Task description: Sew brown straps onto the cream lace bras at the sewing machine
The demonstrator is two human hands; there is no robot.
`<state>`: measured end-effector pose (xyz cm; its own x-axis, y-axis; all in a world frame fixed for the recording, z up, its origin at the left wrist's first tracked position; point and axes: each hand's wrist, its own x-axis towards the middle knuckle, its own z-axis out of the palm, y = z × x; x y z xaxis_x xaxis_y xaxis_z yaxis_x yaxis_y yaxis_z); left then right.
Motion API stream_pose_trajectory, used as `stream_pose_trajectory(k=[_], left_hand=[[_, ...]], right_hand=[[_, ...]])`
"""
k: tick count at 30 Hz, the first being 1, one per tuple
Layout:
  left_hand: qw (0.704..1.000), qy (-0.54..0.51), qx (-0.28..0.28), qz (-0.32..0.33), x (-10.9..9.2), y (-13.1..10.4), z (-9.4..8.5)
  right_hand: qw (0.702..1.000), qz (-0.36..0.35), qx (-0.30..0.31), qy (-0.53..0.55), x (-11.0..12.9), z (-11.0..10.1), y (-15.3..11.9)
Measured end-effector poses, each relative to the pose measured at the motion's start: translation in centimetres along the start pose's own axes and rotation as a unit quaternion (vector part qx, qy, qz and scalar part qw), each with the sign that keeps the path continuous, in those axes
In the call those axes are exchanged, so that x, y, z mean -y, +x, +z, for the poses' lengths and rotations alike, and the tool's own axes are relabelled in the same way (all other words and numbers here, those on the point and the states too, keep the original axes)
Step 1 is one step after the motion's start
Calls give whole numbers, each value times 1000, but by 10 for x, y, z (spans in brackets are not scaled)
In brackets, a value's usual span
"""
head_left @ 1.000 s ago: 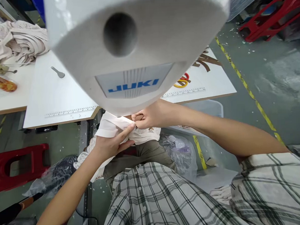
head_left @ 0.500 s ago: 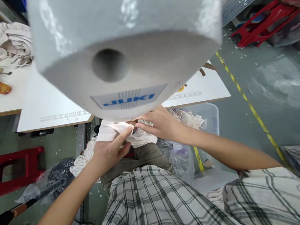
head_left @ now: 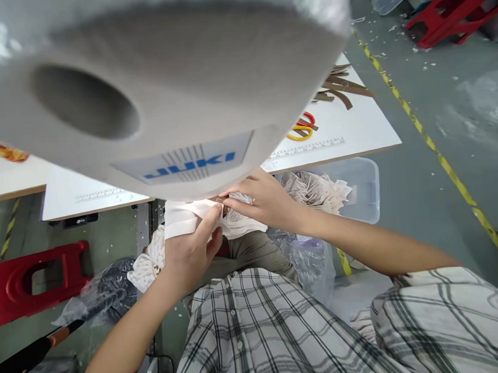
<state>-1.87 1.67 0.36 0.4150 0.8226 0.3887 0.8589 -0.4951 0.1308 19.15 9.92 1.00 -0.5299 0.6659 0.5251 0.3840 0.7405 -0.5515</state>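
Just below the grey-white JUKI machine head (head_left: 182,159), my left hand (head_left: 194,246) presses white fabric (head_left: 178,218) between thumb and fingers. My right hand (head_left: 264,202) is closed at the fabric's right side, its fingertips near a small brown strip and lace under the machine's edge. Whether those fingers grip the fabric or the strip is too small to tell. Lacy white fabric (head_left: 246,224) hangs below my right hand over my lap. The machine head hides the sewing area beyond my fingertips.
Scissors with red and yellow handles (head_left: 302,130) and brown strips (head_left: 339,86) lie on the white table (head_left: 370,129). A clear bin (head_left: 367,189) holds pale ruffled fabric (head_left: 315,190). Red stools stand at left (head_left: 75,271) and upper right. More lace (head_left: 147,265) hangs at left.
The view has shifted and the machine head fills more of the upper left. The scissors and brown strips show more fully. Both hands stay at the fabric, with little change in their hold.
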Motion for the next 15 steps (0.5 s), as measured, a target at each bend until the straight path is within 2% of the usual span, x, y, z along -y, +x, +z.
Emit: stream_pose_trajectory(k=[4, 9, 12, 15], left_hand=[[999, -29, 23, -11, -1, -1, -8], [994, -84, 60, 44, 19, -3, -17], [994, -56, 71, 55, 24, 0, -18], [996, -31, 75, 25, 15, 2, -18]], right_hand=[[994, -98, -40, -28, -5, 6, -11], [983, -141, -55, -102, -3, 2, -4], [987, -109, -49, -104, 2, 1, -7], [999, 25, -12, 18, 2, 6, -15]])
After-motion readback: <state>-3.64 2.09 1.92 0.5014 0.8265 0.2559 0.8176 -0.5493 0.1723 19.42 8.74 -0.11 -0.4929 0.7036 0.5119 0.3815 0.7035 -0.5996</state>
